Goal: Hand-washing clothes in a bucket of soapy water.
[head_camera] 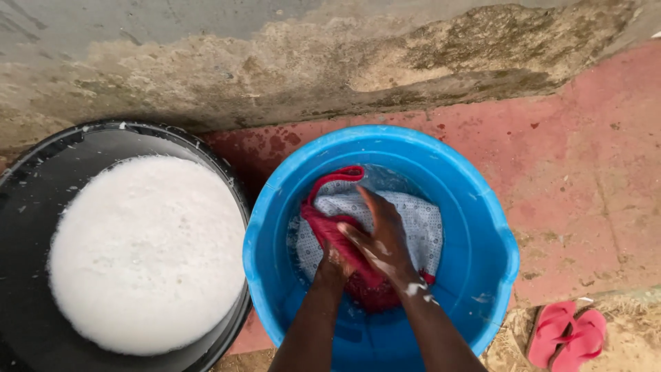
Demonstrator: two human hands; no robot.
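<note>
Red-painted concrete floor (585,172) meets a stained wall; black tub (27,207) of suds left, blue basin (496,234) centre. Both hands, right hand (382,238) over left hand (337,260), each grip clamped on the red-and-white patterned garment (420,220), bunching it for scrubbing. Pink flip-flops (568,334) near right.

tub (482,227) in middle on floor (585,158) | cloth (420,220) inside tub | both hands on cloth | basin (27,200) of foam (148,251) just left of tub | wall (275,62) behind both | sandals (568,335) right, near front
</note>
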